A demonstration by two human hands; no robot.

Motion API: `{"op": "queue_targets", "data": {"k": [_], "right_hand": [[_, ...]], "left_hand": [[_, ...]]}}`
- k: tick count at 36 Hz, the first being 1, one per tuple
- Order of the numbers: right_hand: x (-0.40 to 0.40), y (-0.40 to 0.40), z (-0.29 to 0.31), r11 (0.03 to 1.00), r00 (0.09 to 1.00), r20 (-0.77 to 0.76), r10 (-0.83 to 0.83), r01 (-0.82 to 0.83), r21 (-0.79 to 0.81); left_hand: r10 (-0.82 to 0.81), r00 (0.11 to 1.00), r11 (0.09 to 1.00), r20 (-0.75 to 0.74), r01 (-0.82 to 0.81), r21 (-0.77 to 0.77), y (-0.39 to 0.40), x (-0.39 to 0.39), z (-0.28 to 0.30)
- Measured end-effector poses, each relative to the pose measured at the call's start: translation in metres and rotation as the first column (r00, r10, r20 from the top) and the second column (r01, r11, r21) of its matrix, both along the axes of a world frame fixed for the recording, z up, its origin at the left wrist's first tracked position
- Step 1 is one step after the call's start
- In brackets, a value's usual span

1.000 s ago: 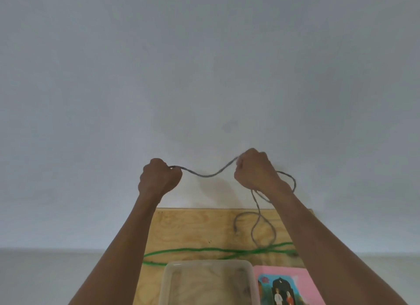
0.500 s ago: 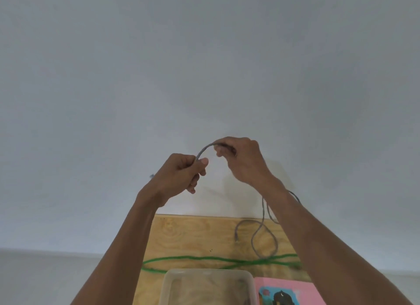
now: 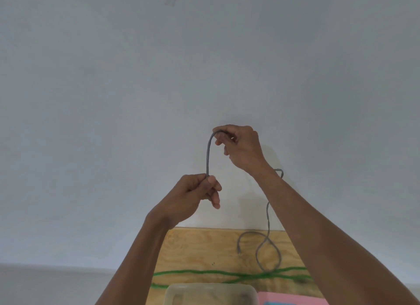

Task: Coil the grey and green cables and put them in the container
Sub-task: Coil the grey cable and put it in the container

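Currently both hands pinch grey cable [image 3: 208,154] mid-air: left hand [image 3: 195,194] low, right hand [image 3: 238,145] above it, short arc between. Slack drops right of my right arm to bench [image 3: 200,248]. Green cable [image 3: 204,273] untouched; container [image 3: 211,292] nearest me.

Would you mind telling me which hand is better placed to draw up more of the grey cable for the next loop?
Probably the right hand: the slack grey cable trails beneath its wrist, while the left hand pinches the short end.

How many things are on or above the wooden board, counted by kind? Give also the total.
Cables: 2, grey cable and green cable
Containers: 1, clear container
Pink things: 1, pink thing
Total: 4
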State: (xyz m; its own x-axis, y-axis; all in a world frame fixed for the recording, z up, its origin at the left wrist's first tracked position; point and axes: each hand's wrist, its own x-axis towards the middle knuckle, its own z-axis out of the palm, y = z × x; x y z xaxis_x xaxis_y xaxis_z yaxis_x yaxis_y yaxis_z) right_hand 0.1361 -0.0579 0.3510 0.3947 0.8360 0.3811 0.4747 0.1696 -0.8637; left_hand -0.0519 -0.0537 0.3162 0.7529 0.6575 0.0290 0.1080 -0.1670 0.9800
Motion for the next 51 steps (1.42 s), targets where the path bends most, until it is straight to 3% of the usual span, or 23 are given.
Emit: {"op": "queue_targets", "data": {"k": [8,11,14,17,23,30,36,41,44,48,51], "right_hand": [[-0.007,0.004,0.004,0.999,0.998,-0.051,-0.029,0.030,0.019],[-0.010,0.003,-0.008,0.999,0.999,-0.051,-0.012,0.009,-0.052],[-0.017,-0.002,-0.026,0.973,0.985,0.140,0.101,-0.068,-0.223],[-0.027,-0.014,-0.039,0.932,0.963,0.208,0.170,-0.088,-0.352],[-0.041,-0.032,-0.051,0.936,0.914,0.300,0.272,-0.178,-0.305],[-0.038,-0.045,-0.044,0.958,0.864,0.454,0.218,-0.100,-0.268],[-0.035,-0.058,-0.010,0.951,0.814,0.525,0.248,-0.101,-0.291],[-0.020,-0.055,0.017,0.962,0.768,0.585,0.263,-0.161,-0.222],[-0.005,-0.045,0.028,0.941,0.783,0.523,0.337,-0.263,-0.213],[0.002,-0.039,0.037,0.902,0.862,0.269,0.429,-0.423,-0.082],[0.005,-0.033,0.041,0.900,0.886,0.168,0.432,-0.437,-0.007]], "left_hand": [[0.026,0.997,0.999,-0.072,-0.024,0.023,-0.007,0.008,0.003],[-0.051,0.980,0.979,0.193,0.087,-0.185,-0.016,0.013,0.016],[-0.035,0.895,0.940,0.445,0.181,-0.290,-0.016,0.018,0.033],[0.103,0.856,0.945,0.508,0.076,-0.318,-0.005,0.022,0.043],[0.288,0.798,0.927,0.529,-0.093,-0.364,0.017,0.022,0.047],[0.217,0.887,0.975,0.409,-0.175,-0.137,0.029,0.016,0.045],[0.264,0.941,0.941,0.212,-0.300,0.158,0.036,0.015,0.036],[0.190,0.982,0.897,-0.017,-0.167,0.408,0.038,0.014,0.019],[0.097,0.995,0.953,-0.004,-0.091,0.290,0.025,0.015,0.022],[0.092,0.993,0.993,0.074,-0.097,0.071,0.012,0.018,0.028],[0.072,0.981,0.993,0.178,-0.054,-0.107,0.008,0.019,0.028]]}}
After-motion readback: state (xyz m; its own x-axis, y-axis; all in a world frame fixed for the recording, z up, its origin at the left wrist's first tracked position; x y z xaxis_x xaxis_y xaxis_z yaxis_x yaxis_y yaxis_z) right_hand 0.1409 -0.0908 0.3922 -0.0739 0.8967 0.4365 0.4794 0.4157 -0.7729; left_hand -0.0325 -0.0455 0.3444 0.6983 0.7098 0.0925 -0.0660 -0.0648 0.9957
